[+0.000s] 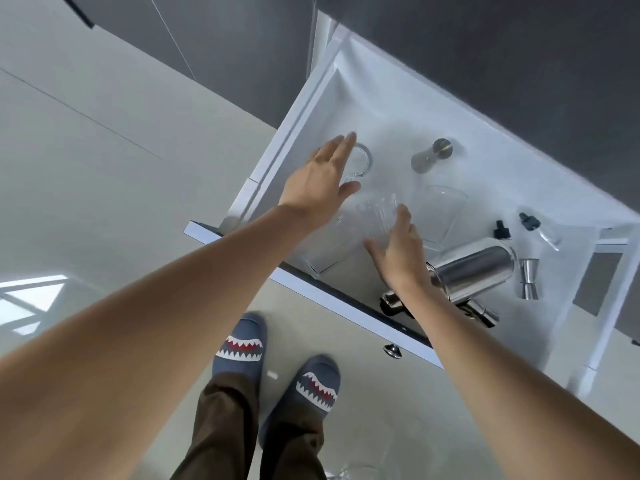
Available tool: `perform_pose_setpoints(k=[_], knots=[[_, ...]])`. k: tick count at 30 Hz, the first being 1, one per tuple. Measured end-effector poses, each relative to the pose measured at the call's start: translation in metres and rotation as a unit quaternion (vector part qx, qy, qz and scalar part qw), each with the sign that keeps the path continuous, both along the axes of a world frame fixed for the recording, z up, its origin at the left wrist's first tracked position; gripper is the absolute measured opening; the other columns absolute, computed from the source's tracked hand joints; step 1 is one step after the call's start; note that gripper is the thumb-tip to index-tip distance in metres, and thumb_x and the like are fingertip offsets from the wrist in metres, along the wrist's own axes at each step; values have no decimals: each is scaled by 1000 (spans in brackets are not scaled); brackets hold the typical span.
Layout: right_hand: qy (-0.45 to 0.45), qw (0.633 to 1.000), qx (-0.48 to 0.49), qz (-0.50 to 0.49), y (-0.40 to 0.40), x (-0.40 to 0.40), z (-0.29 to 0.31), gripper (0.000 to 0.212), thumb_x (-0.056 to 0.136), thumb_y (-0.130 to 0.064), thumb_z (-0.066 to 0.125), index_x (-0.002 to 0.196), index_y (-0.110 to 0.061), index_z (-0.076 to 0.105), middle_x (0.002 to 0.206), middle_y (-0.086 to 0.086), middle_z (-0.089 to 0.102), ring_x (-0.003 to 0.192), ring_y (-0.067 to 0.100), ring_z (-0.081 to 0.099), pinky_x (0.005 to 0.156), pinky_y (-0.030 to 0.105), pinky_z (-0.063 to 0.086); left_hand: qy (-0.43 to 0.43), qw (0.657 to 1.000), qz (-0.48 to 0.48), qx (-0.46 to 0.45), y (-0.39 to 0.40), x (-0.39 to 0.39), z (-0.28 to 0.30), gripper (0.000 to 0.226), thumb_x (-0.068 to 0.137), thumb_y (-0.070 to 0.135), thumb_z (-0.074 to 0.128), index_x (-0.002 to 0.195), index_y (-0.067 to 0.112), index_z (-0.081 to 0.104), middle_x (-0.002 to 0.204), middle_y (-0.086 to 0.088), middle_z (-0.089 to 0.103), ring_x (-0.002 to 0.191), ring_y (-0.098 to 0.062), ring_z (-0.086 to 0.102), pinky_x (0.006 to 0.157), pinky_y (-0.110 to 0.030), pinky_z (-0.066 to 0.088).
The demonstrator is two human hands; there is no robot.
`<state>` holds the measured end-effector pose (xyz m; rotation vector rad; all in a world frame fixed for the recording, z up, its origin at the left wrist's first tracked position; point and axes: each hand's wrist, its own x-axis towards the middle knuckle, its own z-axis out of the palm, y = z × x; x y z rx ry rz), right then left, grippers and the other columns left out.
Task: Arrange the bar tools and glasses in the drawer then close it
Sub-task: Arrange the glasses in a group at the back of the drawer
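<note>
The white drawer (298,119) stands pulled out below me. My left hand (320,178) hovers flat and open over a glass mug (362,161) near the drawer's left wall. My right hand (398,251) is spread beside a ribbed clear glass (377,216), touching or nearly touching it. Another clear glass (443,213) lies to the right and a third (325,247) by the front. A steel shaker (474,268), a steel jigger (529,278), a steel muddler-like piece (431,155) and two dropper bottles (531,223) lie in the drawer.
Dark cabinet fronts (485,46) rise behind the drawer. The drawer front (311,289) has a small metal knob (393,349). My feet in shark slippers (242,344) stand on a pale glossy floor. A clear glass object (356,472) shows at the bottom edge.
</note>
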<state>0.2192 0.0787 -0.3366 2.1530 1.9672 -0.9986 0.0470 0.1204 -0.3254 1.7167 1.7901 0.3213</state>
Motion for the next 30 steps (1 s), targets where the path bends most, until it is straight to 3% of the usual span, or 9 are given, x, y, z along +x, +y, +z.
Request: perform_pose_setpoints(k=[4,8,13,20,26,30], knots=[[-1,1000,6,4,7,-2,-2,76,89,-23,64,147,-6,18,125,29,50,112,44,55,90,43,47,19,999,-9,35,15,9,-3,63,91,31,61,146,18,32,149,-2,41,123,-32,54,89,-45,51],[-37,999,24,4,23,-5,9,71,91,-32,59,148,-10,22,125,25,49,109,42,57,85,40,48,25,999,16,15,34,11,0,59,93,29,59,144,21,32,143,-7,45,112,-40,59,90,-49,51],[-64,995,73,12,62,-12,24,52,88,-31,61,129,-7,41,121,23,52,107,42,56,82,41,48,29,998,56,1,64,9,1,61,93,26,59,146,25,30,133,-15,52,112,-38,58,91,-46,48],[-75,987,132,45,113,-20,31,51,84,-22,67,126,-6,43,122,19,53,112,39,52,82,38,48,-7,995,102,18,89,6,0,62,90,25,65,145,26,35,127,-12,62,115,-33,59,94,-39,48],[-55,983,168,51,131,-29,25,50,84,-20,69,126,-9,44,121,15,54,104,33,58,73,29,33,-46,989,136,31,101,8,-3,58,89,23,65,141,24,39,130,-6,61,116,-26,57,83,-25,41],[-26,980,195,24,138,-33,20,48,84,-20,71,123,-12,45,122,14,54,105,33,59,73,32,39,-69,987,144,25,107,8,-5,59,89,21,65,141,24,39,131,-6,59,117,-24,56,81,-21,38]])
